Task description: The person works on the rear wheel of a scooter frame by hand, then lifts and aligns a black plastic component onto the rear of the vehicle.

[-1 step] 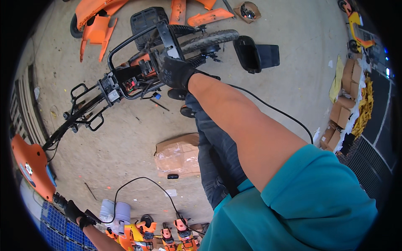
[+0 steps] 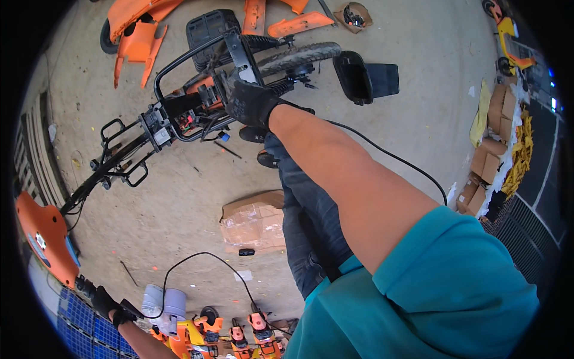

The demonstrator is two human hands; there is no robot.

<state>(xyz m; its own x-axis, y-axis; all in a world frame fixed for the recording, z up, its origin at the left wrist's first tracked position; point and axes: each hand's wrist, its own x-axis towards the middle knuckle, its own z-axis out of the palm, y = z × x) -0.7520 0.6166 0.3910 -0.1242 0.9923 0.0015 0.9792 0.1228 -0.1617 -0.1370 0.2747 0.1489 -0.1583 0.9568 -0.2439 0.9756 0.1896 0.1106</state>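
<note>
While our left hand (image 2: 106, 302) is clamped on the handlebar grip (image 2: 85, 286) and our right hand (image 2: 253, 103) touches the rear frame (image 2: 240, 52) (finger closure: cannot tell), the stripped scooter (image 2: 156, 122) between them might tip if support slackens.

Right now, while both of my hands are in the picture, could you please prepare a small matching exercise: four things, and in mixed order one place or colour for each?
Column one
1. left hand
2. right hand
3. cardboard sheet
4. shirt sleeve

Column two
A. teal
B. at the handlebar grip
C. brown, on the floor
D. at the black frame

Pairs: 1-B, 2-D, 3-C, 4-A.
</note>
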